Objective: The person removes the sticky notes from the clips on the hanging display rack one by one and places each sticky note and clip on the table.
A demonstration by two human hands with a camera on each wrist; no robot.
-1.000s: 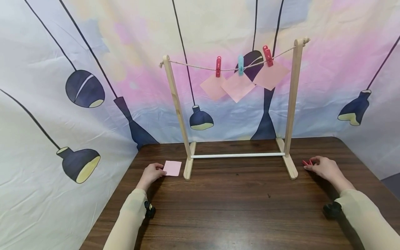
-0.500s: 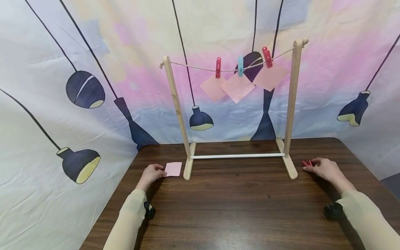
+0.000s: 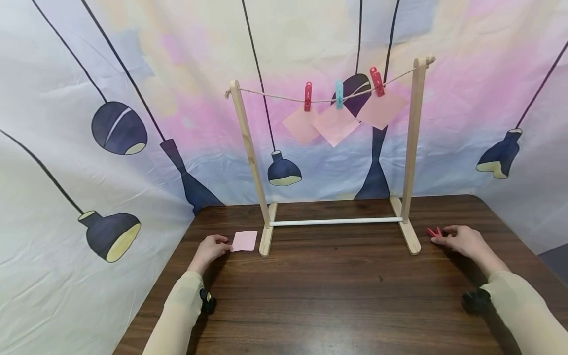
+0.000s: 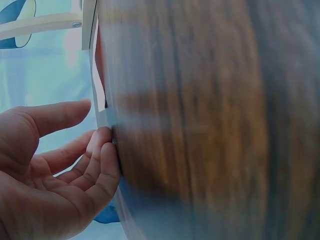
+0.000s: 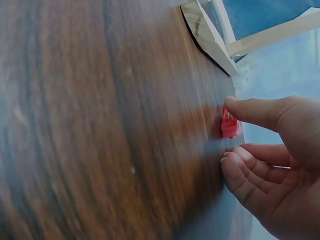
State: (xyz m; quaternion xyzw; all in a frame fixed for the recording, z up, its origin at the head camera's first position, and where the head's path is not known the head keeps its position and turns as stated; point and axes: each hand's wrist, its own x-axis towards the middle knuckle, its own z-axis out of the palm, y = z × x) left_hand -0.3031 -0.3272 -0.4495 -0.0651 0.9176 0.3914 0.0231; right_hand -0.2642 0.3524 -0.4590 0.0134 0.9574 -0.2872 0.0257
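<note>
Head view: the left hand [image 3: 210, 252] is at the left edge of a pink note [image 3: 244, 241] lying on the counter [image 3: 319, 296], just left of the rack [image 3: 411, 148]; I cannot tell if they touch there. The right hand [image 3: 463, 242] is at a red clip [image 3: 438, 231] on the counter, right of the rack. Along the cord [image 3: 275, 95], a red peg [image 3: 308, 96], a blue peg [image 3: 339, 94] and a second red peg [image 3: 377, 82] each hold a pink sheet [image 3: 335, 125]. A white rod [image 3: 336, 222] joins the rack's feet.

Left wrist view: the grip is apart, thumb clear of the bent fingers, the note just beyond the fingertips.

Right wrist view: this grip is apart too, a gap between thumb and fingers; the clip lies right by the thumb, partly covered by it
</note>
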